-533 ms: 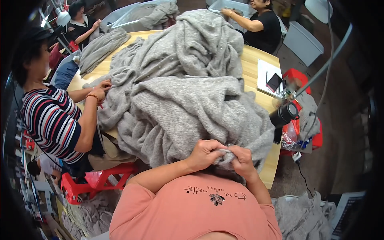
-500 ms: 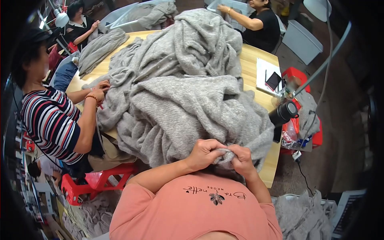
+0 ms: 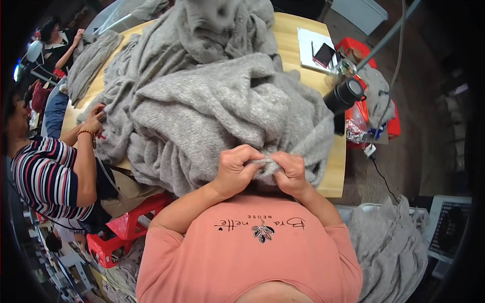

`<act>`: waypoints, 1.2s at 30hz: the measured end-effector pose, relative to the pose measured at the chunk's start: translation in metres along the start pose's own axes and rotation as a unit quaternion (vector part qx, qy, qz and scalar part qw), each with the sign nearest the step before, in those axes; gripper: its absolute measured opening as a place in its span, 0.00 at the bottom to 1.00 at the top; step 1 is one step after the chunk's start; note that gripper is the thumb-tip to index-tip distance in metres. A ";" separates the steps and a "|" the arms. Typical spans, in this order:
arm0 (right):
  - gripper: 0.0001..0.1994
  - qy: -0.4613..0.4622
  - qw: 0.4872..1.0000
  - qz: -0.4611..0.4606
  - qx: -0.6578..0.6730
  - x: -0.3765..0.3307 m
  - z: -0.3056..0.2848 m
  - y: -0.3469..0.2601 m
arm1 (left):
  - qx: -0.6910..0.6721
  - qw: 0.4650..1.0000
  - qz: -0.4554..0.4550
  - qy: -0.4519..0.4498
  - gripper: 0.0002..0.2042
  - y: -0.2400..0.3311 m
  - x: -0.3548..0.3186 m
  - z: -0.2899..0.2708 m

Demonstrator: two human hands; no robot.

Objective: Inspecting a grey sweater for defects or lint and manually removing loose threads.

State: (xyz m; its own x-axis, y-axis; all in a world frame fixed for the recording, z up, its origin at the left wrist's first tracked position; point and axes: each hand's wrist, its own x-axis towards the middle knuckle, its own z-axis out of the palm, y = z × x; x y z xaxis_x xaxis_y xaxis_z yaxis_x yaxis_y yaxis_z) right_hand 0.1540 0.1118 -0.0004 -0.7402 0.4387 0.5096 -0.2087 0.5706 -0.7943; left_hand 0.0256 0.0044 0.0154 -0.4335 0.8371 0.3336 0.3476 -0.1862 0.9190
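Left hand [image 3: 237,169]: closed in a narrow pinch on a fold of the grey knitted fabric [image 3: 212,101], knuckles up, just at the near edge of the wooden table [image 3: 336,174]. Right hand [image 3: 289,173]: likewise closed on the same fold, close beside the left hand, with a short stretch of the grey edge held taut between the two. Grey knitted fabric: a large heap that covers most of the table top, piled highest toward the far side, its near edge hanging in front of the person's salmon-pink shirt [image 3: 252,252], which bears a small dark leaf-shaped ornament and a line of dark lettering on the chest. Black cylindrical flask [image 3: 344,96]: stands at the right edge of the table, just beside the heap. White sheets of paper [image 3: 310,43]: lie flat on the far right corner of the table, with a dark phone in a red-edged case [image 3: 324,54] on top of them. Red plastic crate [image 3: 389,121]: on the floor to the right of the table, holding grey cloth and a crumpled silvery wrapper [image 3: 356,131]. Red plastic stool [image 3: 126,230]: low on the floor to the left. Person in a striped top [image 3: 45,177]: seated at the left side of the table, hand [image 3: 92,122] on the fabric's edge there. More grey cloth [image 3: 391,247]: heaped on the floor at lower right, beside a pale keyboard-like panel [image 3: 447,230].
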 end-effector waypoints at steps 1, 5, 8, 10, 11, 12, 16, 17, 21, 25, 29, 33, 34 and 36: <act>0.12 0.025 0.999 -0.030 -0.022 0.000 0.002 -0.001 | 0.018 1.000 0.024 0.002 0.04 0.003 0.002 0.000; 0.16 0.066 0.990 -0.106 -0.058 0.002 0.008 -0.004 | 0.051 0.994 0.095 0.008 0.06 0.005 0.005 -0.003; 0.15 0.068 0.986 -0.114 -0.096 0.002 0.011 -0.006 | 0.032 0.995 0.090 0.016 0.06 0.006 0.001 -0.003; 0.15 0.069 0.987 -0.116 -0.083 0.003 0.010 -0.004 | 0.020 0.997 0.075 0.022 0.06 0.006 0.000 -0.003; 0.15 0.057 0.987 -0.122 -0.089 0.003 0.008 -0.004 | 0.028 0.997 0.069 0.011 0.06 0.006 -0.001 -0.003; 0.15 0.046 0.986 -0.127 -0.094 0.002 0.007 -0.005 | 0.035 0.998 0.061 -0.001 0.05 0.006 -0.002 -0.003; 0.15 0.062 0.986 -0.130 -0.089 0.001 0.004 -0.007 | 0.041 0.995 0.087 -0.034 0.08 0.015 0.002 -0.007; 0.15 0.062 0.986 -0.128 -0.090 0.001 0.003 -0.007 | 0.039 0.995 0.086 -0.035 0.08 0.014 0.002 -0.006; 0.14 0.030 0.988 -0.120 -0.088 0.001 0.001 -0.007 | 0.048 0.991 0.121 -0.024 0.09 0.011 0.000 -0.006; 0.14 0.040 0.986 -0.129 -0.094 0.001 0.001 -0.008 | 0.096 0.981 0.166 -0.010 0.10 0.012 0.000 -0.004; 0.14 0.068 0.978 -0.160 -0.115 0.005 0.004 -0.012 | 0.109 0.974 0.199 0.016 0.10 0.014 0.002 -0.001; 0.14 0.077 0.977 -0.159 -0.118 0.004 0.008 -0.013 | 0.156 0.956 0.246 0.044 0.10 0.012 0.001 0.001; 0.14 0.085 0.977 -0.153 -0.119 0.004 0.008 -0.014 | 0.175 0.950 0.254 0.055 0.11 0.012 0.001 0.002; 0.14 0.077 0.971 -0.170 -0.147 0.005 0.006 -0.021 | 0.172 0.948 0.260 0.057 0.11 0.015 0.003 0.000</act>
State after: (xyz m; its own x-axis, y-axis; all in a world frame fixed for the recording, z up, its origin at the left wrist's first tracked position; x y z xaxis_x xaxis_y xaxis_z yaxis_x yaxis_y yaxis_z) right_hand 0.1504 0.0976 0.0173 -0.5516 0.2748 0.7875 -0.2163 0.8647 -0.4533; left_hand 0.0295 0.0038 0.0300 -0.2087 0.6134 0.7617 0.7809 -0.3643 0.5074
